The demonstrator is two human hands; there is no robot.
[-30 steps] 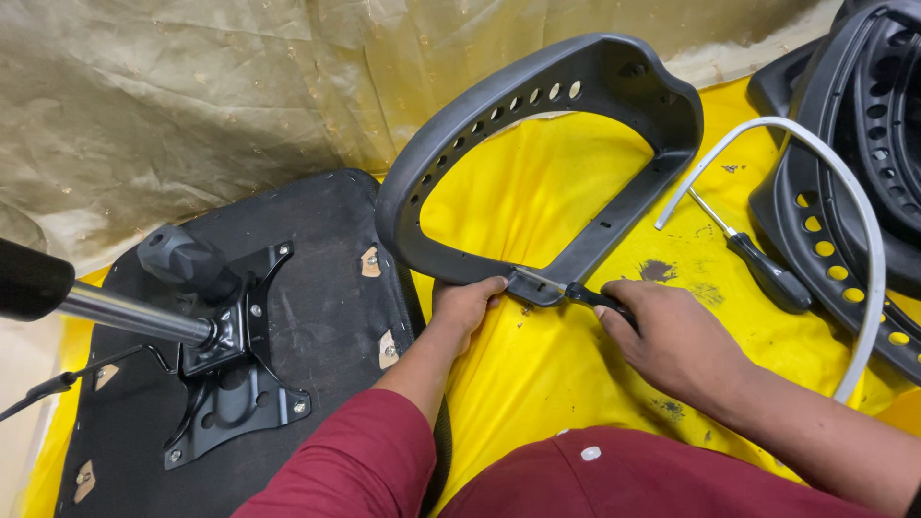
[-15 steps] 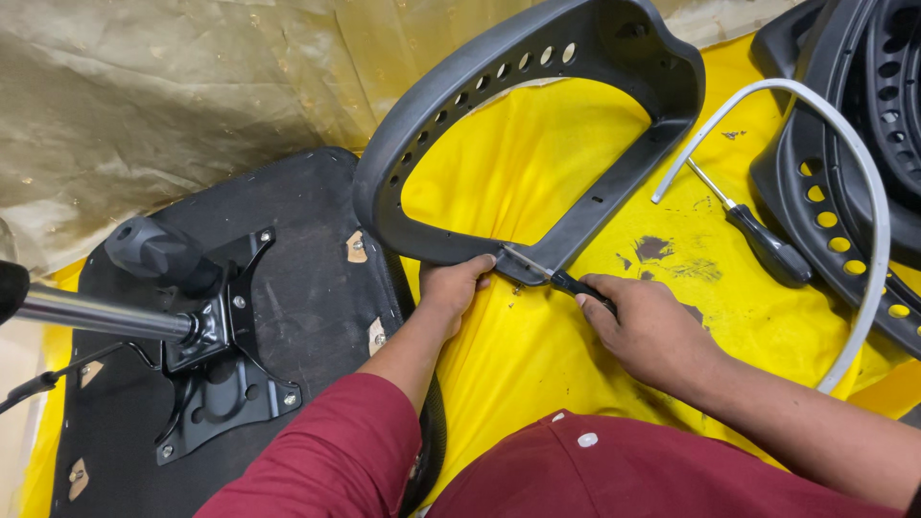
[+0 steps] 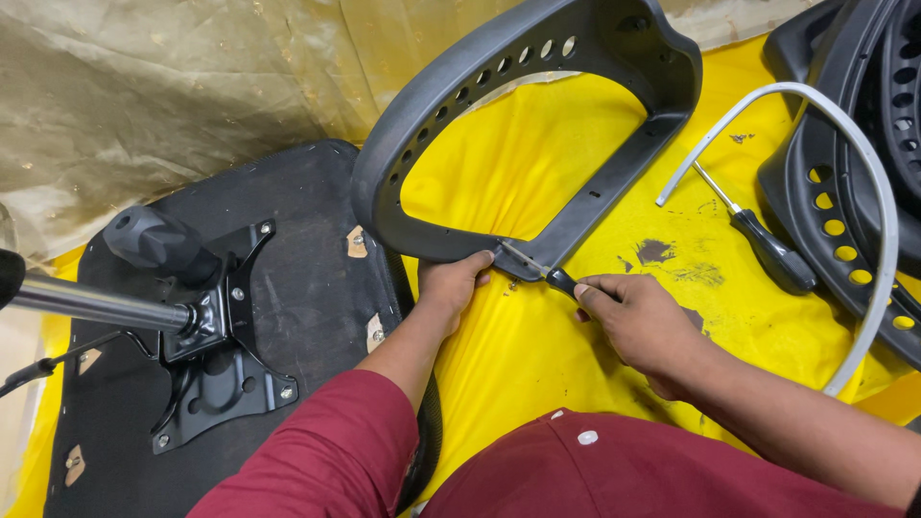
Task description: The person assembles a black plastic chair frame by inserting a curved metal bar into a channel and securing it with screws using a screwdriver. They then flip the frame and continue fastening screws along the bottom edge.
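Note:
A dark grey curved chair frame [image 3: 451, 105] with a row of holes lies on a yellow sheet [image 3: 537, 355]. My left hand [image 3: 453, 284] grips the frame's lower corner. My right hand [image 3: 638, 321] holds a small black-handled screwdriver [image 3: 545, 272], its metal tip set against the same corner of the frame. Both forearms reach in from the bottom, the left one in a maroon sleeve.
An upturned black seat base [image 3: 288, 278] with a metal mechanism plate [image 3: 216, 360] and a chrome column [image 3: 91, 302] lies at left. A second screwdriver [image 3: 763, 245], a white curved tube [image 3: 863, 144] and a black perforated chair shell [image 3: 863, 163] lie at right. Tan plastic sheeting [image 3: 163, 86] covers the back.
The view has shifted slightly, so the frame and seat base sit a little lower and further left. Both hands stay at the frame's corner with the screwdriver.

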